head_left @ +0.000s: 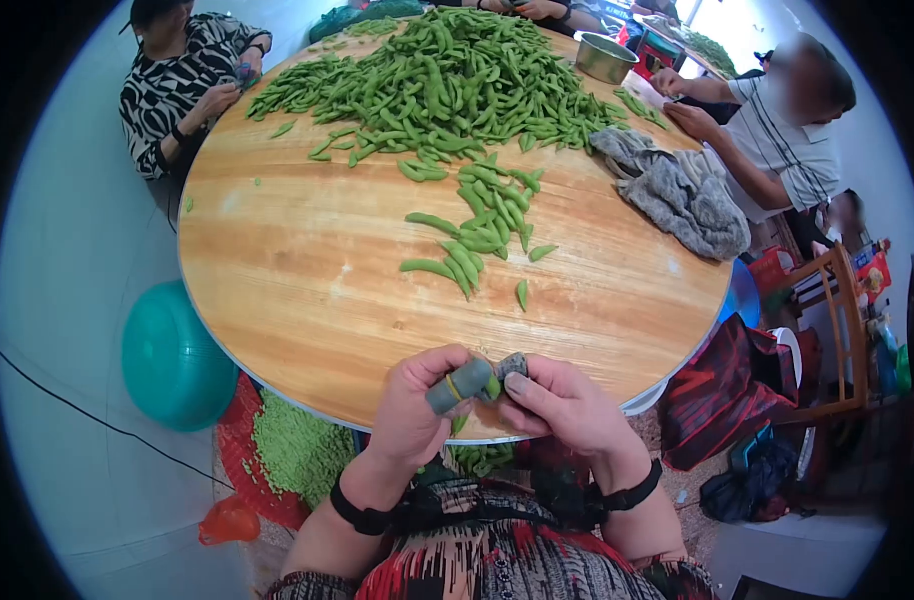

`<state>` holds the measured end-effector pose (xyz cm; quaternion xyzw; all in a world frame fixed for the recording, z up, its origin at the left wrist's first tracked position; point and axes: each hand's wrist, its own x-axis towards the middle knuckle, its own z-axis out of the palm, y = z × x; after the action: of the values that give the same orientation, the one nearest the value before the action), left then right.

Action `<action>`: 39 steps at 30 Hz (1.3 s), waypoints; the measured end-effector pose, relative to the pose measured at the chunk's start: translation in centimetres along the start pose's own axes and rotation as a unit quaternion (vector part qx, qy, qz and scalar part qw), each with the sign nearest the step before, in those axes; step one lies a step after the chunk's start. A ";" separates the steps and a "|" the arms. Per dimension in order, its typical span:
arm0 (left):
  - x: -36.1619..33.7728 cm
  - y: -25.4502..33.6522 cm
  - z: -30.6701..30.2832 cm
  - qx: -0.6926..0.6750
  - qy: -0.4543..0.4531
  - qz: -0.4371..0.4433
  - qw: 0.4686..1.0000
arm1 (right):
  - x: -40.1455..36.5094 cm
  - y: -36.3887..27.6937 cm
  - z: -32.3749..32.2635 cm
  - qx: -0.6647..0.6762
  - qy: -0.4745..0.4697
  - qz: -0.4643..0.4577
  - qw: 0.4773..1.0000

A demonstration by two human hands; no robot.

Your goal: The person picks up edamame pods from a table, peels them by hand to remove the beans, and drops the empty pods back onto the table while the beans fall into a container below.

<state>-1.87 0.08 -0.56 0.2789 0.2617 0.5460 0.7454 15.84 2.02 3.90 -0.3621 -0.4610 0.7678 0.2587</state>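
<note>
We pinch one smooth green pod (493,386) between both hands, over the near table edge | left hand (412,408) closed on it, thumb in a grey rubbery sleeve (460,386) with a yellow band | right hand (565,405) gripping its other end | round glossy wood-grain table (297,270) | loose pods (477,235) mid-table, heap (447,80) far | crumpled grey cloth (682,190) right | steel bowl (605,57) far right
</note>
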 end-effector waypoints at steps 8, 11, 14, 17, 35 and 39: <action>-0.1 -0.8 2.7 0.114 0.099 0.073 0.986 | -0.7 0.7 -1.0 -0.054 -0.019 -0.028 0.998; -0.1 -0.7 2.4 0.088 0.050 0.058 0.993 | -1.0 0.6 -1.2 -0.045 -0.001 -0.013 0.999; -0.2 -1.1 1.4 0.003 -0.009 0.030 1.000 | -1.2 0.7 -1.4 0.092 -0.038 0.051 0.994; -0.4 -1.7 2.3 0.003 0.019 0.032 0.999 | -1.2 0.6 -1.3 0.158 -0.034 0.083 0.983; -1.2 -2.4 3.6 0.436 -0.059 0.056 0.896 | 5.9 -3.8 -6.3 -0.692 0.123 -0.194 0.684; -1.1 -1.4 3.6 0.305 0.043 0.066 0.949 | 5.4 -3.3 -6.1 -0.686 0.089 -0.215 0.689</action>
<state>1.28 -1.84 1.08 0.4858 0.4287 0.4994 0.5751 17.63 10.57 3.26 -0.3959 -0.8996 0.1248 0.1357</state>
